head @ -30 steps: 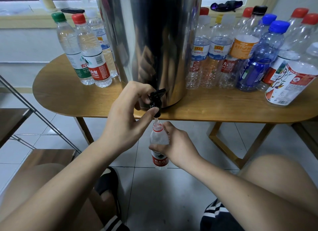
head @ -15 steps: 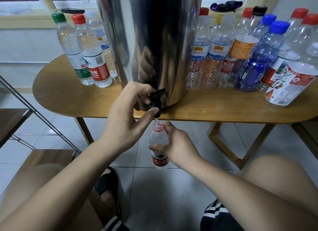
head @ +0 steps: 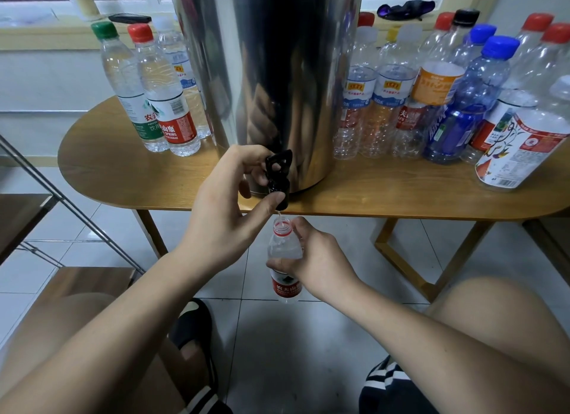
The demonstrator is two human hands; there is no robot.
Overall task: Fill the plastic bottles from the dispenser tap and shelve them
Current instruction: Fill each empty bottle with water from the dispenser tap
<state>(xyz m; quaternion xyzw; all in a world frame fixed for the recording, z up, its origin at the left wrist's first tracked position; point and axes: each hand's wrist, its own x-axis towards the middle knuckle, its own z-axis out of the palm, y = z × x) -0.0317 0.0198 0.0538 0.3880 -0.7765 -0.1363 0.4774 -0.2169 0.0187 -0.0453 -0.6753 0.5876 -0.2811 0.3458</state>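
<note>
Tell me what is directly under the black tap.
An uncapped red-labelled bottle, gripped by the right hand, its open mouth just below the tap. That hand covers the bottle's middle, so the water level cannot be seen.

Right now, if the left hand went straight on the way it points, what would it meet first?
The tap: the left hand grips its lever, with the thumb by the spout. Just behind it stands the dispenser wall, though depth there is unclear.

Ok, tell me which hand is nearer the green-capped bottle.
Left. The left hand grips the tap right of the green-capped bottle; the right hand holds the open bottle lower, farther right.
</note>
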